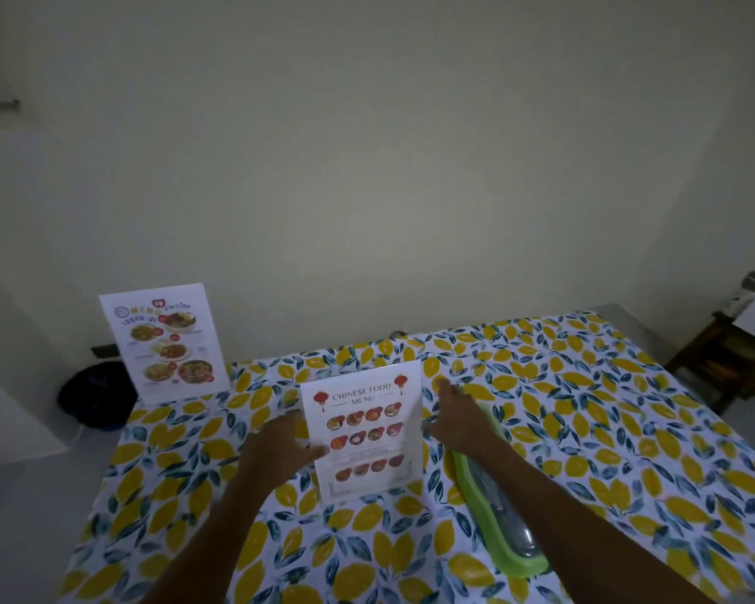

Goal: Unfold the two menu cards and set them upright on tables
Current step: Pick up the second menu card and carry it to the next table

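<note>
Upright, Chinese menu card [364,431] between open hands

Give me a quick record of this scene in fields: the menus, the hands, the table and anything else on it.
near menu: Chinese food menu, upright on the lemon cloth, facing the camera
far menu: second menu, upright at the table's far left corner
left hand: open, at the near menu's left edge, thumb on its front
right hand: open, by the near menu's right edge; contact unclear
other item: green tray, partly under the right forearm
task state: both menus standing
</note>
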`<action>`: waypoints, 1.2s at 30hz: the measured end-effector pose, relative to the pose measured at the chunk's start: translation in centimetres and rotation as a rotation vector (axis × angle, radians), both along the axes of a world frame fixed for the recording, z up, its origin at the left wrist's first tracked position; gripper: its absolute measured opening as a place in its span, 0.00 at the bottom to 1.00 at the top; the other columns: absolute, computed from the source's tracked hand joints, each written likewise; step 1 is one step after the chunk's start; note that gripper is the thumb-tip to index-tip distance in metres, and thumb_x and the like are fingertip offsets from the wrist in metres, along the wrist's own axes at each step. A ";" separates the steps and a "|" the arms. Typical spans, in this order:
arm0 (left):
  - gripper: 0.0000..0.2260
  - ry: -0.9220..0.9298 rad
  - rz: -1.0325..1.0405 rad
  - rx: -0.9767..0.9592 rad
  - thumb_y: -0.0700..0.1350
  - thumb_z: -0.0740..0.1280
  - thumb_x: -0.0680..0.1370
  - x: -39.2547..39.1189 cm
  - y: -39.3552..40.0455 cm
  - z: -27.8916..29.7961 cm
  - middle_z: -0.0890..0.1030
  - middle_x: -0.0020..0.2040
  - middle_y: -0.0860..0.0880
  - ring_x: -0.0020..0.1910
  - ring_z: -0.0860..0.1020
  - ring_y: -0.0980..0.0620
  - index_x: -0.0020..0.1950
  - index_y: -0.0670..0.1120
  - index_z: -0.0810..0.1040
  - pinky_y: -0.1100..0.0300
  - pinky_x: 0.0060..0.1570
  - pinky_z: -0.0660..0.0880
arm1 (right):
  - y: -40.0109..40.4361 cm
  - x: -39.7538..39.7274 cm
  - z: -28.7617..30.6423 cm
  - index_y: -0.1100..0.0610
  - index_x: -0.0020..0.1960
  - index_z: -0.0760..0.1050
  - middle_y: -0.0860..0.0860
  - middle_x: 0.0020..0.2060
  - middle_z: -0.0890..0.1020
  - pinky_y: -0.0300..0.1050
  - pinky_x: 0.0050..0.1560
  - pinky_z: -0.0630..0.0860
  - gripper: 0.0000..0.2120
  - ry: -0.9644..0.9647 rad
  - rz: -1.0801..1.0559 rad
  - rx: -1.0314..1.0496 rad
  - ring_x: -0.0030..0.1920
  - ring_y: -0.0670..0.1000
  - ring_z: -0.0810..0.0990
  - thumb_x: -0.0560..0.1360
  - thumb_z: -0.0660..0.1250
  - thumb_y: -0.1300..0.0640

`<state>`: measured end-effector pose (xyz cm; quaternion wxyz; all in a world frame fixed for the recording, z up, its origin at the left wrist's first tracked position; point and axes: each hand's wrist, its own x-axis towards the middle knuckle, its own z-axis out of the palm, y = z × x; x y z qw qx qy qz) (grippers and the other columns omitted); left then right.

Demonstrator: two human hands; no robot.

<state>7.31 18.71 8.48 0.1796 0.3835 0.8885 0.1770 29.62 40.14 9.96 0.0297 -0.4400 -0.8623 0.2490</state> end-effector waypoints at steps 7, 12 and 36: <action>0.19 -0.107 -0.032 -0.096 0.61 0.71 0.68 0.0 0.9 -4.6 0.85 0.49 0.58 0.43 0.81 0.58 0.56 0.56 0.80 0.58 0.44 0.79 | 0.9 -1.6 -5.5 0.56 0.67 0.69 0.55 0.58 0.82 0.51 0.56 0.79 0.25 -0.002 0.086 -0.207 0.59 0.57 0.81 0.72 0.71 0.53; 0.12 0.020 -0.056 -0.136 0.56 0.70 0.75 -0.3 1.5 -5.6 0.80 0.32 0.52 0.30 0.76 0.59 0.36 0.51 0.77 0.60 0.32 0.74 | 2.3 -2.0 -6.1 0.56 0.64 0.74 0.56 0.56 0.84 0.51 0.56 0.80 0.19 0.025 0.117 -0.186 0.56 0.57 0.82 0.75 0.68 0.53; 0.06 0.353 -0.225 0.010 0.53 0.68 0.77 19.3 48.7 -1.4 0.82 0.43 0.51 0.44 0.81 0.47 0.50 0.53 0.81 0.59 0.39 0.73 | 48.8 19.5 -1.9 0.54 0.62 0.74 0.55 0.51 0.84 0.52 0.49 0.79 0.16 0.113 0.034 0.020 0.51 0.58 0.82 0.77 0.63 0.49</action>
